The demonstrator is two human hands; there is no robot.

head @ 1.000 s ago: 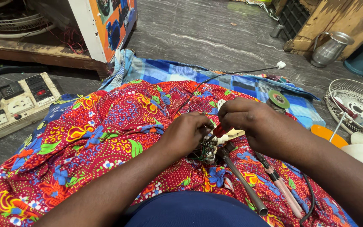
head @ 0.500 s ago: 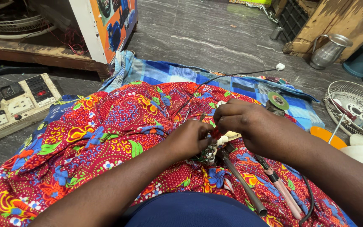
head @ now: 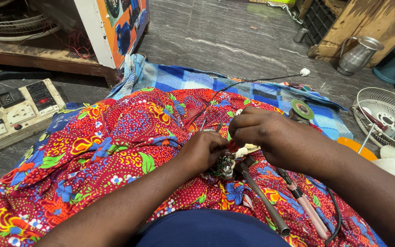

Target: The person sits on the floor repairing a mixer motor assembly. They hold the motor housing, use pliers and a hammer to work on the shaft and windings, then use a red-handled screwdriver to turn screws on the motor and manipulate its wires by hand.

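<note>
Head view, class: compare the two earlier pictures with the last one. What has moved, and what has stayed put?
The right hand has drawn slightly back toward the person, closer to the left hand; both remain closed around the small wired part on the patterned cloth. Nothing was picked up or let go. The metal rod, the switch board and the fan guard lie as before.

steel jug (head: 358, 55), fan guard (head: 387, 118), switchboard (head: 17, 110)

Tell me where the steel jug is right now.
In the head view, the steel jug stands on the grey floor at the upper right, against a wooden crate, beyond the white fan guard.
</note>
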